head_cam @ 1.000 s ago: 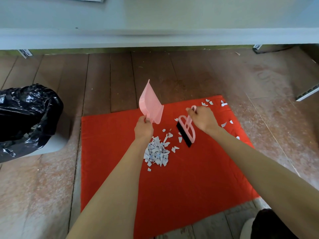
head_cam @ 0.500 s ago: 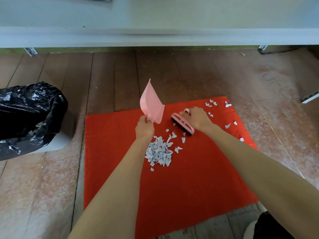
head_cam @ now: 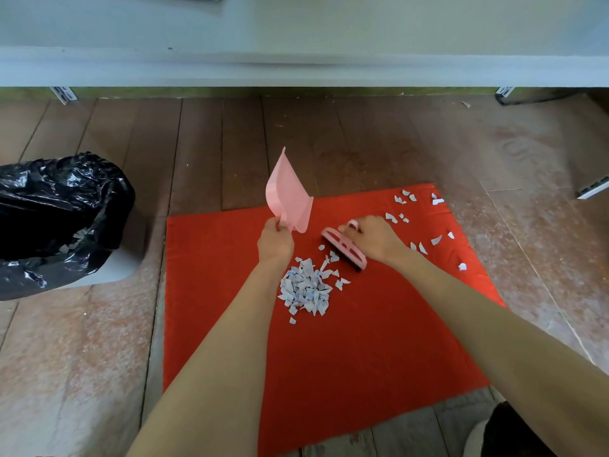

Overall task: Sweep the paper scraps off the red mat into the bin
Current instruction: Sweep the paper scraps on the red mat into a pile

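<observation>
A red mat lies on the wooden floor. A heap of white paper scraps sits near its middle, and loose scraps are scattered over its far right corner. My left hand grips the handle of a pink dustpan, held upright above the mat's far edge. My right hand holds a small pink brush, bristles down on the mat just right of the heap. At the left stands the grey bin lined with a black bag; some scraps lie inside.
A pale shelf or bench edge runs across the top, overhanging the floor. A white bracket lies on the floor at the far right. A dark object sits at the bottom right corner.
My right hand turned the brush from upright to bristles-down and drew it along the mat toward the heap. The dustpan stays raised in my left hand.
</observation>
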